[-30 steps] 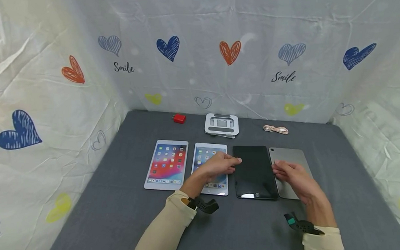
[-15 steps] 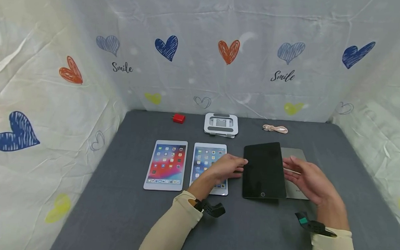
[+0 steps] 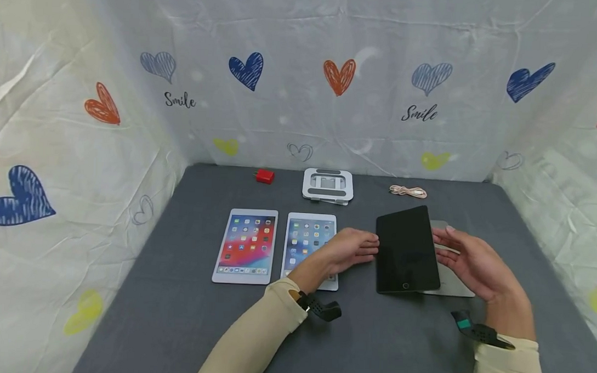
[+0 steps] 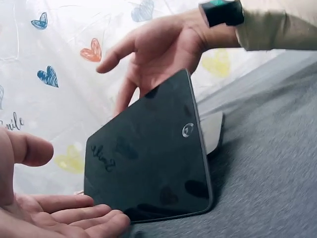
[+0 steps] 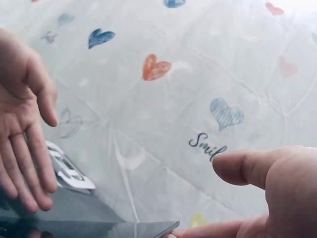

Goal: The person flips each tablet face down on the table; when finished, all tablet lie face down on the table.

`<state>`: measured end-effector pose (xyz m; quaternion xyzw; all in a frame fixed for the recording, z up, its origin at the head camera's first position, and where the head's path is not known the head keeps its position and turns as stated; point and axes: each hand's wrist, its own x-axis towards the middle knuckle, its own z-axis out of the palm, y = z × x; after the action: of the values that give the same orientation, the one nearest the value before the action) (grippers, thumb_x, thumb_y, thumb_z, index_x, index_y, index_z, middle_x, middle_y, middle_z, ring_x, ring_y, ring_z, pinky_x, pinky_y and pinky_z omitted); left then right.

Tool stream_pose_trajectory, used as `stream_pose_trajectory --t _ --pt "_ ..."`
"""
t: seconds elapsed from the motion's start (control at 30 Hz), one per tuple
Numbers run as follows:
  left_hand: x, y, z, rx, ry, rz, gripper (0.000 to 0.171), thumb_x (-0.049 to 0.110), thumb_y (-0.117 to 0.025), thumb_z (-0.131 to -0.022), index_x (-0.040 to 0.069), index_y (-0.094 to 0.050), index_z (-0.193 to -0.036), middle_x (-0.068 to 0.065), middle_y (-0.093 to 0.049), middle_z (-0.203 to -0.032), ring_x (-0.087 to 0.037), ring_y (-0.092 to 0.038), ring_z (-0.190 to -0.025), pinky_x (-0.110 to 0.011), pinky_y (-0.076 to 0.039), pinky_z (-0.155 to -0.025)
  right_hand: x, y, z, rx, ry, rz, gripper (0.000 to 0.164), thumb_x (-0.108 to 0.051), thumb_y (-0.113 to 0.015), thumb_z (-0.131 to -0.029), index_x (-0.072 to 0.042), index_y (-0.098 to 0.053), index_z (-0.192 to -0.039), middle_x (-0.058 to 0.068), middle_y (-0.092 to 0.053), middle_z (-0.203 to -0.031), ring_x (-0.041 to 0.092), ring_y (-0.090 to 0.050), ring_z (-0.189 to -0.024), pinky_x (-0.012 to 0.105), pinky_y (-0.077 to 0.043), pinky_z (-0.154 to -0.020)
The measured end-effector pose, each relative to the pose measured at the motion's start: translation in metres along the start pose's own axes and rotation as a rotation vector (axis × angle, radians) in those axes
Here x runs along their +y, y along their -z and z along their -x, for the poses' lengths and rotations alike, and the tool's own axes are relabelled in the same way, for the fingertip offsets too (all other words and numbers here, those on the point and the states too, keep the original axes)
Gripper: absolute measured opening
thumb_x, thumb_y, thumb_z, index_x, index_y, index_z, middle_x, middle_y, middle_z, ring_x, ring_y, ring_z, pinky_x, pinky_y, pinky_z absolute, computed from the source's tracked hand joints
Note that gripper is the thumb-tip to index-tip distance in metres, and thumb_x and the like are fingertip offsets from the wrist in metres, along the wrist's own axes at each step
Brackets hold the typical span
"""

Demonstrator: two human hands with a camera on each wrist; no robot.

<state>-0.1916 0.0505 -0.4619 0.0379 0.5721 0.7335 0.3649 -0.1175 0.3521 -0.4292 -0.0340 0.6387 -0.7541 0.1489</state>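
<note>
A black tablet [image 3: 407, 250], its dark screen facing up, leans with its right edge raised off the table. At its left edge rest the fairly straight fingers of my left hand [image 3: 354, 249], thumb apart from the tablet in the left wrist view. My right hand [image 3: 473, 264] supports the raised right edge with extended fingers, partly hidden behind the tablet [image 4: 148, 158]; its thumb stands free. Beneath and to the right lies a silver-grey tablet [image 3: 455, 285], mostly covered. A white tablet with a lit screen [image 3: 306, 239] lies partly under my left forearm.
Another white tablet [image 3: 245, 246] with a lit screen lies at the left. Along the back of the grey table [image 3: 175, 314] are a red charger plug [image 3: 265, 176], a folded white stand [image 3: 327, 185] and a coiled pinkish cable [image 3: 408, 191]. Heart-printed cloth hangs behind.
The black tablet has gone from lying flat to tilted, right edge up, and shifted right over the silver-grey tablet. Both hands moved right with it, and their fingers straightened.
</note>
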Motion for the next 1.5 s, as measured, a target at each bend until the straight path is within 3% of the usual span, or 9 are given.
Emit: stream_pose_trajectory --t 0.33,0.6,0.77,0.9,1.03,1.17,1.3,1.43,1.5 --pt "0.033 -0.001 0.012 -0.048 -0.083 0.006 0.048 0.018 -0.056 -0.114 -0.009 -0.055 -0.154 -0.027 -0.060 -0.157 -0.039 -0.057 -0.149 -0.043 -0.054 -0.120 -0.005 -0.023 -0.009 0.012 0.015 0.073 0.044 -0.030 -0.043 -0.121 -0.005 -0.053 -0.156 -0.006 -0.064 -0.142 0.011 -0.071 -0.123 0.021 -0.060 -0.103" --pt "0.049 -0.015 0.020 -0.147 -0.037 -0.053 0.051 0.023 -0.053 -0.116 -0.006 -0.052 -0.158 -0.024 -0.050 -0.166 -0.038 -0.048 -0.157 -0.050 -0.044 -0.129 -0.010 -0.063 -0.033 -0.016 0.018 0.042 0.052 -0.033 -0.047 -0.120 0.004 -0.049 -0.157 0.001 -0.058 -0.143 0.014 -0.065 -0.128 0.024 -0.059 -0.109" --pt "0.046 -0.009 0.021 -0.062 -0.035 -0.065 0.058 0.022 -0.056 -0.114 -0.007 -0.044 -0.162 -0.028 -0.045 -0.169 -0.042 -0.044 -0.159 -0.053 -0.040 -0.132 -0.004 -0.079 -0.051 0.049 -0.031 0.032 0.069 -0.037 -0.049 -0.119 0.012 -0.033 -0.163 0.013 -0.051 -0.147 0.015 -0.066 -0.126 0.023 -0.057 -0.110" --pt "0.041 0.007 0.024 0.033 -0.047 -0.081 0.055 0.021 -0.056 -0.113 -0.008 -0.047 -0.159 -0.029 -0.045 -0.168 -0.043 -0.044 -0.158 -0.051 -0.041 -0.131 0.001 -0.076 -0.051 0.083 -0.086 0.149 0.076 -0.043 -0.046 -0.119 0.014 -0.026 -0.166 0.032 -0.038 -0.164 0.012 -0.066 -0.129 0.018 -0.056 -0.109" --pt "0.037 0.025 0.030 0.103 -0.017 -0.105 0.055 0.024 -0.057 -0.113 -0.006 -0.050 -0.158 -0.028 -0.046 -0.168 -0.042 -0.046 -0.158 -0.048 -0.043 -0.130 0.008 -0.067 -0.045 0.070 -0.131 0.236 0.077 -0.046 -0.043 -0.119 0.013 -0.026 -0.166 0.036 -0.031 -0.172 0.009 -0.063 -0.132 0.017 -0.054 -0.111" --pt "0.033 0.036 0.035 0.125 0.021 -0.149 0.060 0.028 -0.059 -0.112 -0.005 -0.048 -0.160 -0.027 -0.044 -0.169 -0.041 -0.044 -0.159 -0.048 -0.042 -0.131 0.015 -0.058 -0.038 0.071 -0.153 0.255 0.077 -0.045 -0.042 -0.120 0.015 -0.025 -0.166 0.039 -0.029 -0.172 0.006 -0.063 -0.131 0.017 -0.054 -0.111" --pt "0.031 0.042 0.039 0.103 0.037 -0.198 0.064 0.031 -0.059 -0.112 -0.005 -0.044 -0.162 -0.025 -0.041 -0.170 -0.042 -0.039 -0.162 -0.050 -0.039 -0.133 0.021 -0.052 -0.033 0.052 -0.172 0.283 0.079 -0.045 -0.040 -0.120 0.016 -0.021 -0.167 0.040 -0.026 -0.172 0.017 -0.059 -0.141 0.016 -0.054 -0.110" --pt "0.031 0.046 0.040 0.055 0.052 -0.209 0.037 0.030 -0.057 -0.112 -0.007 -0.059 -0.114 -0.018 -0.055 -0.133 -0.042 -0.032 -0.165 -0.051 -0.035 -0.135 0.022 -0.049 -0.029 0.033 -0.181 0.306 0.079 -0.046 -0.040 -0.120 0.015 -0.022 -0.167 0.039 -0.027 -0.173 0.030 -0.053 -0.152 0.017 -0.055 -0.110" --pt "0.031 0.045 0.039 0.048 0.053 -0.218 0.034 0.030 -0.058 -0.112 -0.004 -0.056 -0.112 -0.015 -0.053 -0.130 -0.042 -0.032 -0.165 -0.051 -0.035 -0.135 0.022 -0.048 -0.027 0.034 -0.181 0.310 0.080 -0.047 -0.040 -0.120 0.014 -0.023 -0.167 0.038 -0.028 -0.173 0.035 -0.051 -0.154 0.017 -0.055 -0.111"
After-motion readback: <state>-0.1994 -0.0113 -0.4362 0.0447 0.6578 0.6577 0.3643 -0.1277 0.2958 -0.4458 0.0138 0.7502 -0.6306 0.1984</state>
